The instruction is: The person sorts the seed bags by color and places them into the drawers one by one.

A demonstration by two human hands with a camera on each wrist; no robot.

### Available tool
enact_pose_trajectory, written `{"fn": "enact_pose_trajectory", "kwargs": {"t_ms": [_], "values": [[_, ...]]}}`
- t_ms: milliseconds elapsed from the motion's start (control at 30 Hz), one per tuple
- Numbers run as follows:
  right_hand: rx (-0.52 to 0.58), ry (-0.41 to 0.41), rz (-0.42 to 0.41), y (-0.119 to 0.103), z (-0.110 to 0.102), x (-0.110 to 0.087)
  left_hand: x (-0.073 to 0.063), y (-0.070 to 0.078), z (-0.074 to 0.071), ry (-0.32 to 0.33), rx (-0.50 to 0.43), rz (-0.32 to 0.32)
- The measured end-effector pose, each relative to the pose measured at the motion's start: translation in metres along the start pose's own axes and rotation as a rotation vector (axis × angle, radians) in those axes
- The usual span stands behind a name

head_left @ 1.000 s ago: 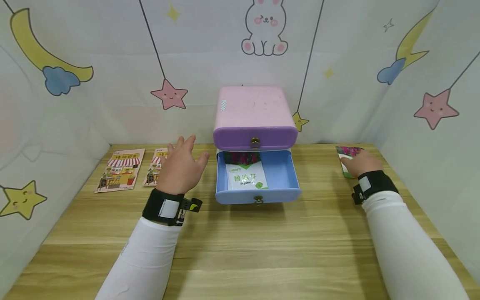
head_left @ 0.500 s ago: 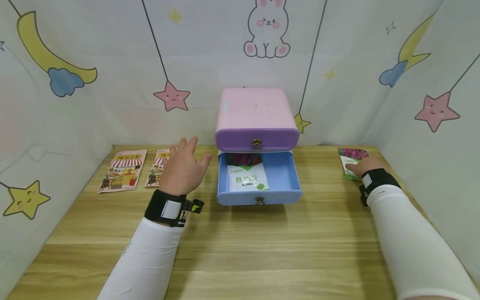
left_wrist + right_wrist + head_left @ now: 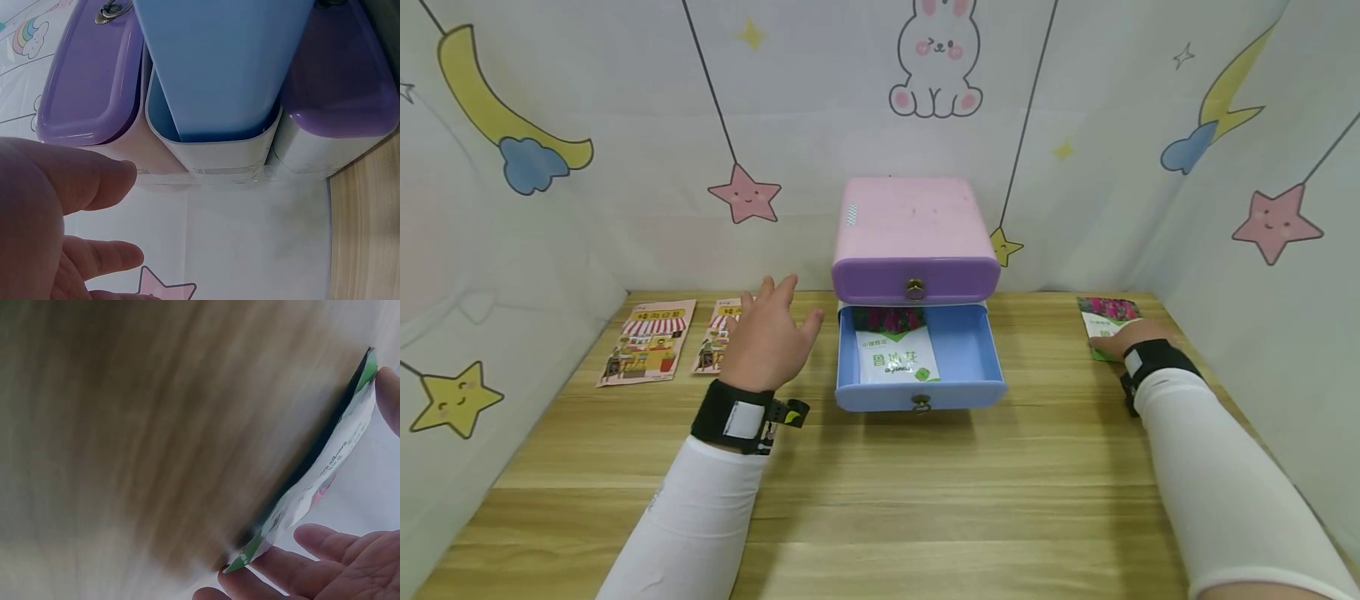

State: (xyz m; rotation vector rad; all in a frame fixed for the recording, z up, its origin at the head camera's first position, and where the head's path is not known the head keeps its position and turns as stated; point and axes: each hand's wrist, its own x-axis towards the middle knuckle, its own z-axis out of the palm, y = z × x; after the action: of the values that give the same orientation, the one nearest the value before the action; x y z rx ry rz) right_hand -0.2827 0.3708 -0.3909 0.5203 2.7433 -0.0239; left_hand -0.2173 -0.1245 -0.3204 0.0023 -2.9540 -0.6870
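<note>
Head view. A wooden table stands before a white printed backdrop. At its middle rear is a pink drawer unit; the upper purple drawer is closed, and the blue drawer beneath it is pulled out. A green-and-white packet with dark pink flowers lies in the blue drawer, toward its left side. At the table's right rear, the right hand has hold of a flower packet by its near part. The left hand is raised between the unit and two pink packets, its grip spread wide around nothing. The left pink packet lies fully visible; the right pink packet is partly hidden by that hand. Both wrists carry black bands above white sleeves.

Left wrist view. The thumb and fingers stand apart, holding nothing, near the drawer unit. The blue drawer juts out between the upper purple drawer and a lower purple drawer.

Right wrist view. The grip is moderately wide, with the flower packet spanning it: thumb at one green end, fingertips at the other. The packet appears nearly edge-on against the blurred tabletop.
</note>
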Motion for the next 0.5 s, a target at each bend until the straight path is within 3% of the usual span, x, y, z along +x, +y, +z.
{"fn": "enact_pose_trajectory", "kwargs": {"t_ms": [500], "values": [[0.0, -0.019, -0.005, -0.0014, -0.0006, -0.0034, -0.0003, 0.0014, -0.0008, -0.014, 0.007, -0.009]]}}
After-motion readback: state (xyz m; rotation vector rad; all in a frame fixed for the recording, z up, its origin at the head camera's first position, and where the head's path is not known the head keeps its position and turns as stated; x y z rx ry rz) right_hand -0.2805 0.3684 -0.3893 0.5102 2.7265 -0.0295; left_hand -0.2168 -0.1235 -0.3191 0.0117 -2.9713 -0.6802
